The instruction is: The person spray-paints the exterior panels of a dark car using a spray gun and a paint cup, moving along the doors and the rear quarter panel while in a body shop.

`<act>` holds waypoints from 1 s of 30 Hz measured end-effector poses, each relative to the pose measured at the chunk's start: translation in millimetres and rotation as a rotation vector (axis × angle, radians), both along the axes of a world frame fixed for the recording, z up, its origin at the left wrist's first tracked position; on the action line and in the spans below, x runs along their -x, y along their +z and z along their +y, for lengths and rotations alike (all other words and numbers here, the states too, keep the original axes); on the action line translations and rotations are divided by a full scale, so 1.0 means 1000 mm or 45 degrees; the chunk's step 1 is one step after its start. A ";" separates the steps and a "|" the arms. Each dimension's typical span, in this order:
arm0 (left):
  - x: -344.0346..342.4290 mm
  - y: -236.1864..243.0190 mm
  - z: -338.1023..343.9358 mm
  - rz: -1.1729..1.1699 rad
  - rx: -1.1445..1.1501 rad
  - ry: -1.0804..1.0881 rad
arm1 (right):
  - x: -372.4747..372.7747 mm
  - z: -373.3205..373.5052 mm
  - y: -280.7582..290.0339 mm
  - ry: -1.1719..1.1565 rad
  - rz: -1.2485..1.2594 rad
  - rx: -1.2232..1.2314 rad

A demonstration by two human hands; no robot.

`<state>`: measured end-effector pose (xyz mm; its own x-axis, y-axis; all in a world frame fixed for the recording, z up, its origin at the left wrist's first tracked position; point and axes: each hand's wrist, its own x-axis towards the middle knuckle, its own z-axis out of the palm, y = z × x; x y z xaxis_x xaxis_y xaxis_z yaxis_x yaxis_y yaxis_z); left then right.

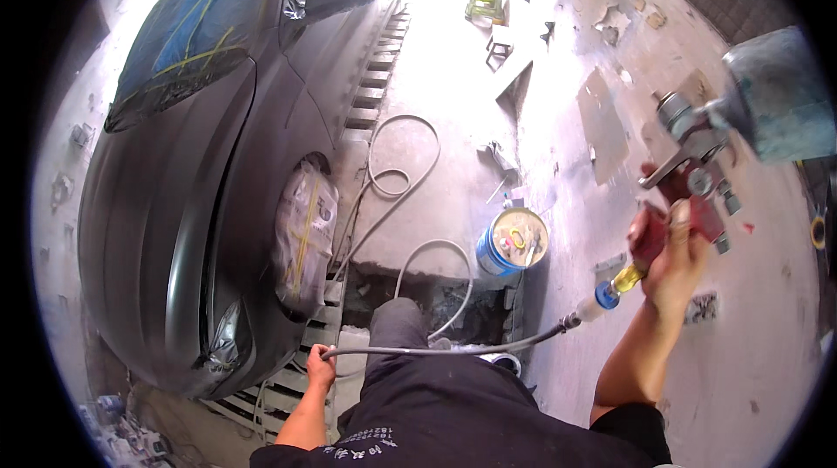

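My right hand (678,250) is wrapped round the red handle area of a spray gun (700,144), held up at the right. A cloudy, grey-blue paint cup (779,98) is attached to the gun. Below the hand, a yellow fitting and a clear-and-blue inline filter (602,298) join the gun to a grey air hose (471,350). That hose runs across my front to my left hand (321,367), whose fingers are closed round it at lower left. Near that hand is the front of a dark grey car (166,233).
Plastic film and yellow tape cover the car's windshield (196,28) and front wheel (305,237). Loops of hose (436,150) lie on the floor. A blue bucket (495,252) with items on its lid stands between me and the right wall. Slotted floor grating (377,76) runs beside the car.
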<state>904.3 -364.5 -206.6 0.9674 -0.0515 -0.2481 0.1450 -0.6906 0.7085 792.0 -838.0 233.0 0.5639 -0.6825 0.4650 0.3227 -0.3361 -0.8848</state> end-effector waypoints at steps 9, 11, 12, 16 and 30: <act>-0.077 -0.021 -0.084 0.268 -0.038 -0.020 | -0.132 -0.078 -0.106 0.253 0.308 -0.182; -0.096 -0.055 -0.093 0.469 -0.076 0.070 | -0.185 -0.096 -0.135 0.340 0.347 -0.248; -0.105 -0.065 -0.103 0.540 -0.125 0.069 | -0.212 -0.105 -0.146 0.370 0.350 -0.269; -0.151 -0.048 -0.151 0.714 -0.147 0.139 | -0.305 -0.142 -0.175 0.512 0.460 -0.208; -0.190 -0.015 -0.260 0.629 -0.098 0.630 | -0.559 -0.219 -0.196 1.144 0.767 -0.114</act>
